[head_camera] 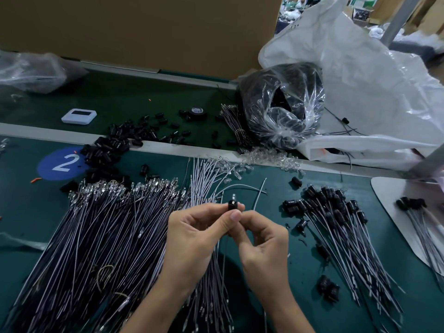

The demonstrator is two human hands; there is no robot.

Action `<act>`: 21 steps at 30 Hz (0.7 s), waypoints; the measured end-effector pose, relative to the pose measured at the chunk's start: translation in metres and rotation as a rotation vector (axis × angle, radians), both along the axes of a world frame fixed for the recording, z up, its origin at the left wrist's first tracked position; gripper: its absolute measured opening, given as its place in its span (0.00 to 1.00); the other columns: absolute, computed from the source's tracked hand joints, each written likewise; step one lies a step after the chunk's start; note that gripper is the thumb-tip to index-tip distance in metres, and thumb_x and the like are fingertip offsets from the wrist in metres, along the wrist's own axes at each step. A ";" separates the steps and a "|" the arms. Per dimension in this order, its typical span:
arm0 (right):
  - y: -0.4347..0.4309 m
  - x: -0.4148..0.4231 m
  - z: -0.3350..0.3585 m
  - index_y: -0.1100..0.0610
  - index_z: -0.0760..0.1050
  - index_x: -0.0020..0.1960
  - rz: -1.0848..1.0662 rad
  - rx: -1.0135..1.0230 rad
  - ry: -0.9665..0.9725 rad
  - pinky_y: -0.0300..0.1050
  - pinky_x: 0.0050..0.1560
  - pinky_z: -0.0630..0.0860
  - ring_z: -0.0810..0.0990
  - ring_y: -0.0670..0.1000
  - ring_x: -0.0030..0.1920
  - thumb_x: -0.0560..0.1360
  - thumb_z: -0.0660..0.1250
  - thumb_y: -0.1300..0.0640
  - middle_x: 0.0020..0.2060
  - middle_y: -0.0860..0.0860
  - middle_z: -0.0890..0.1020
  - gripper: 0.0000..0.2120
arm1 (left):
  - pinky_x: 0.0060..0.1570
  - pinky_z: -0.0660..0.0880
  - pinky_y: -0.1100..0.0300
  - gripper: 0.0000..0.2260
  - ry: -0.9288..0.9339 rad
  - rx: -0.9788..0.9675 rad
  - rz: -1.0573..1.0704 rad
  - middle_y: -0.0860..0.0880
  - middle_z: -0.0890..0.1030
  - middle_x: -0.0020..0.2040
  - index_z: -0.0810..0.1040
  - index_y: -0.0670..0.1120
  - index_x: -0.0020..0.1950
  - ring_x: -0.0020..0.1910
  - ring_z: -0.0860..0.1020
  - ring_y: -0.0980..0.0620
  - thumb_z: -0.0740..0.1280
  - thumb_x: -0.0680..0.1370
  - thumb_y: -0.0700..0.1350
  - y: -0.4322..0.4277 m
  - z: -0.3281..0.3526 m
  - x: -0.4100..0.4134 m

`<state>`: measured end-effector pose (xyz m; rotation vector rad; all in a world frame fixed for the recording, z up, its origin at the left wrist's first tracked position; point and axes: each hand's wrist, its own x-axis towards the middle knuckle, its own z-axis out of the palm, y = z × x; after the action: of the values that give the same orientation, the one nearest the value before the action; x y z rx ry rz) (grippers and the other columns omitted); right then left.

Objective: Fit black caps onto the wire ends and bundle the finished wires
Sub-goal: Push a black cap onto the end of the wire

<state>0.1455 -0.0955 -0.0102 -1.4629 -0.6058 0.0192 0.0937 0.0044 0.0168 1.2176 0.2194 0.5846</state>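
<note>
Head view: one black cap pinched by both hands between the wire piles

Largest on the green table [28, 207] is a white plastic sack [360, 75] at the far right, slumped open; what it holds cannot be made out. Against it a clear bag [288, 123] is seen, stuffed with black caps [259, 92]. A pale tray [389, 217] at the right edge carries a few capped wires [418, 212]. A broad heap of uncapped wires [96, 236], grey and black with bare metal terminals at their far ends, is spread at the left. A smaller fan of finished wires [348, 236], each tipped with a cap, is laid to the right. Loose caps [113, 145] are scattered beyond the heap. Between the two piles, raised above the table, a black cap [232, 205] is pinched between thumb and forefinger of the left hand [192, 236]. The thumb tip and curled fingers of the right hand [262, 241] are closed on it from below. A small metal end is seen projecting from its top, and a thin wire hangs beneath.
</note>
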 end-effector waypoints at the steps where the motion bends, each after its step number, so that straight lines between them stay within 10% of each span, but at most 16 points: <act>1: -0.001 0.000 0.000 0.57 0.82 0.40 -0.004 -0.005 -0.008 0.37 0.44 0.76 0.83 0.46 0.40 0.73 0.70 0.61 0.35 0.47 0.85 0.04 | 0.43 0.81 0.60 0.09 -0.003 0.003 0.003 0.43 0.86 0.42 0.86 0.44 0.43 0.43 0.85 0.45 0.74 0.65 0.44 -0.001 0.000 0.000; 21: -0.001 0.003 0.009 0.61 0.84 0.46 0.084 -0.001 0.068 0.41 0.46 0.79 0.85 0.52 0.43 0.74 0.70 0.57 0.39 0.52 0.86 0.08 | 0.41 0.80 0.61 0.09 -0.005 0.036 0.021 0.45 0.86 0.42 0.87 0.48 0.45 0.43 0.85 0.47 0.78 0.66 0.42 0.002 0.004 -0.001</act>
<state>0.1481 -0.0966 -0.0017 -1.4316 -0.6115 0.1339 0.0926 0.0062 0.0208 1.2503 0.2187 0.6122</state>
